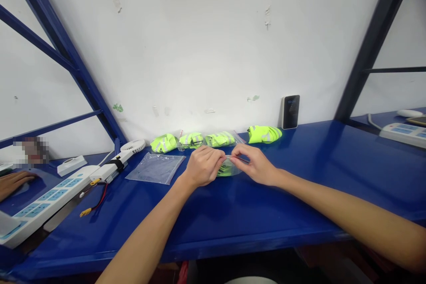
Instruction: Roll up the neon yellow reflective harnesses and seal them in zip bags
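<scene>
1. At the middle of the blue worktop (pixel 233 217), a small clear bag (pixel 229 167) with a folded yellow-green item inside lay between both hands, its top edge pinched along the seal.
2. The left hand (pixel 202 166) was closed, fingers and thumb gripping the left end of the bag's top; the right hand (pixel 254 164) was likewise closed in a pinch on the right end. Whether the seal was already pressed shut along its whole length could not be told, since the fingers covered it.
3. A likely slip: the thin plastic was smooth, so an uneven pinch might have let one end slide out, leaving the strip half closed.
4. Another risk: a fold of the fabric appeared to sit high in the bag, and it could have caught in the strip and kept it from closing.
5. Just left of the hands lay an empty clear bag (pixel 155 168) flat on the surface; a sweeping forearm might have pushed it away.
6. Behind, against the wall, stood a row of folded yellow-green pieces (pixel 193 140), some bagged, near enough to be knocked.
7. Farther left lay a white fan (pixel 124 155), loose wires (pixel 96 199) and a power strip (pixel 43 204); another person's hand (pixel 13 183) rested at the far left edge.
</scene>
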Motion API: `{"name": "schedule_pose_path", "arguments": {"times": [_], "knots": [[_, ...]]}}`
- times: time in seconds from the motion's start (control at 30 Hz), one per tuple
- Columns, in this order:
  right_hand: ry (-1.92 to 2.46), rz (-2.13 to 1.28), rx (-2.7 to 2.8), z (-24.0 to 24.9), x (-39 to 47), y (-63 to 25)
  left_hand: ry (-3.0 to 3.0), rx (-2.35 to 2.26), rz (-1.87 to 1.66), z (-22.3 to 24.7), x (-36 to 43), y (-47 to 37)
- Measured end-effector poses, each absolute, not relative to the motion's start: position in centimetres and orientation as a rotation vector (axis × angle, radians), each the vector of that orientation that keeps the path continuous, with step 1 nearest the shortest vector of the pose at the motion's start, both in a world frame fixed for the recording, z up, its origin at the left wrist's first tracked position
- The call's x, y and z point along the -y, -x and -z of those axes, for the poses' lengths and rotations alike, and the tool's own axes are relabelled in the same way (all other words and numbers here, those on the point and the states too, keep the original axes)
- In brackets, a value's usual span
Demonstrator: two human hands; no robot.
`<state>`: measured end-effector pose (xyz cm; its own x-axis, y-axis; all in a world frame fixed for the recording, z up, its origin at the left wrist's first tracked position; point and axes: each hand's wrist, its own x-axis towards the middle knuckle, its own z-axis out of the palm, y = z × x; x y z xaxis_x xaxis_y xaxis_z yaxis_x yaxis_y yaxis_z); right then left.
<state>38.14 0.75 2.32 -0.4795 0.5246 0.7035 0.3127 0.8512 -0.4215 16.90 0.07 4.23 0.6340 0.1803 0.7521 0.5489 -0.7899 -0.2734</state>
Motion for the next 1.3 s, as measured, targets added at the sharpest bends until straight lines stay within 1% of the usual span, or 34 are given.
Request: {"name": "schedule_pose_path", "arguments": {"times": [0.23,0.57,0.8,1.03,1.3], "knots": [[0.643,-0.311,2.095,-2.5,-1.3,-38.5,2.413,0.636,1.084,-4.3,-0.3,-16.4],[0.664,-0.348,2.158,-2.3,-2.5,-39.0,2.272,0.677,1.038,-4.9,-1.7,-14.6],[0.622,-0.268,2.129,-2.6,-1.9,-38.4,2.179,0.755,1.108,-5.2,-2.1,-13.0],[0.61,-0.065,2.19,-2.9,-2.2,-39.0,2.085,0.759,1.129,-5.8,-1.9,-12.7],[0.615,0.001,2.2,-3.3,-2.4,-39.4,2.058,0.754,1.13,-5.9,-2.0,-12.6]]}}
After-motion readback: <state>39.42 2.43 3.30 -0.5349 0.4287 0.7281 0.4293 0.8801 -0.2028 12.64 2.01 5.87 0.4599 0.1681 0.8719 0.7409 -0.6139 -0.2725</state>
